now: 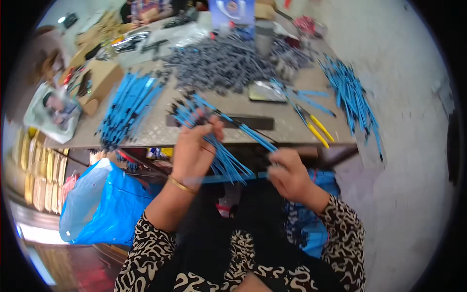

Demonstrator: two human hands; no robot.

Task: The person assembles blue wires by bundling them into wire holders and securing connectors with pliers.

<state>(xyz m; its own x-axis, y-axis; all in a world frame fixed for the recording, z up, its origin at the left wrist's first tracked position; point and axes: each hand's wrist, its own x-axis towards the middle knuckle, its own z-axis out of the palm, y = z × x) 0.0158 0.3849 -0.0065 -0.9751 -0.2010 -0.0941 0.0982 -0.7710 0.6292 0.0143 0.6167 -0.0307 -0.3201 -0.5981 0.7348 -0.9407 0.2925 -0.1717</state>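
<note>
My left hand (pixel 194 148) is closed round a bundle of thin blue wires (pixel 227 163). Their black ends fan out above the fingers and the blue tails hang below. To its right, my right hand (pixel 290 176) forms a fist, blurred by motion, on the near end of a few longer blue strips (pixel 257 136). These strips slant up and left toward the bundle, with black fittings partway along. Whether the strips touch the bundle is hard to make out. Behind both hands a flat dark bar (pixel 250 122) lies near the front edge of the table (pixel 146 136).
A heap of grey plastic parts (pixel 214 63) covers the table's back middle. Blue strips lie in piles on the left (pixel 127 107) and right (pixel 351 100). Yellow-handled pliers (pixel 318 130) rest near the right front. A blue plastic bag (pixel 114 204) hangs below left. Another person (pixel 146 12) sits beyond.
</note>
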